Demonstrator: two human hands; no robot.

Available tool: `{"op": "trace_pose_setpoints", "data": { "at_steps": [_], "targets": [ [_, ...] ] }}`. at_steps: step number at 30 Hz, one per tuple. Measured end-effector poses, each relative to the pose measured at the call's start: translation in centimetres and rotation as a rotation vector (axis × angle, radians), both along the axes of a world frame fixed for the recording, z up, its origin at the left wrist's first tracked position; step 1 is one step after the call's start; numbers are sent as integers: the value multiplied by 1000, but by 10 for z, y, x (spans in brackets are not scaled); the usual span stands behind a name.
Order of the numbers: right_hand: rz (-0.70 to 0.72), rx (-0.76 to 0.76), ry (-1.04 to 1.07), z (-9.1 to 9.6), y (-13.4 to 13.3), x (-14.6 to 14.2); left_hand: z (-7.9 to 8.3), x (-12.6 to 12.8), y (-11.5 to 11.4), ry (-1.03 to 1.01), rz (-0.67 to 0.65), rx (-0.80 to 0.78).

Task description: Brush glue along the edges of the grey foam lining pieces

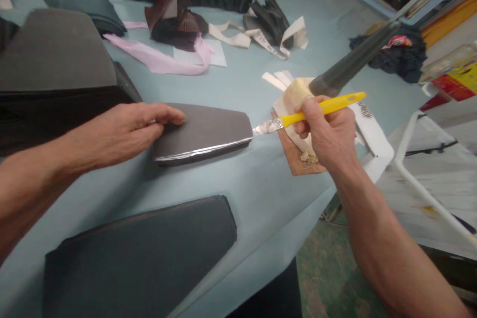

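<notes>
My right hand [330, 129] is closed around the yellow handle of a paintbrush [298, 117]. The brush's whitish bristles touch, or nearly touch, the right end of a stack of dark grey panels [212, 126]. A glossy white line runs along the stack's near edge. Flat on top of the stack's left part rests my left hand [130, 131], its fingers stretched out and holding nothing. Just behind my right hand stands a pale container [298, 90] on a brown board [292, 156], which carries dried yellowish lumps.
Another dark stack [149, 258] lies at the table's near side, and a taller grey stack [55, 54] stands at left. Pink cloth [160, 57] and dark scraps lie behind. A dark grey tube [354, 62] slants over the container. The table [257, 198] ends at lower right.
</notes>
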State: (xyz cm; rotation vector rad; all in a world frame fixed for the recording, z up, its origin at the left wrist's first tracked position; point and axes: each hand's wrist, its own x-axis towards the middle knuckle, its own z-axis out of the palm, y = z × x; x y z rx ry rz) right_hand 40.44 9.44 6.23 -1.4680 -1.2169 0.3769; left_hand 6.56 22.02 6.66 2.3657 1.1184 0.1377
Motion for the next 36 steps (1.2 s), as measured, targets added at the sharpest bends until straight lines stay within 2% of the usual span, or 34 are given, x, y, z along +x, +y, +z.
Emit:
{"op": "trace_pose_setpoints", "data": {
  "at_steps": [6, 10, 18, 27, 36],
  "targets": [
    [123, 24, 147, 5, 37, -45, -14, -10, -19, -112, -166, 178],
    [207, 7, 211, 5, 69, -75, -20, -12, -30, -118, -180, 245],
    [396, -28, 250, -4, 120, -116, -15, -7, -37, -68, -185, 278],
    [445, -33, 204, -20, 145, -140, -14, -6, -37, -50, -184, 238],
    [414, -47, 106, -27, 148, -137, -11, -2, -36, -28, -154, 208]
  ]
}}
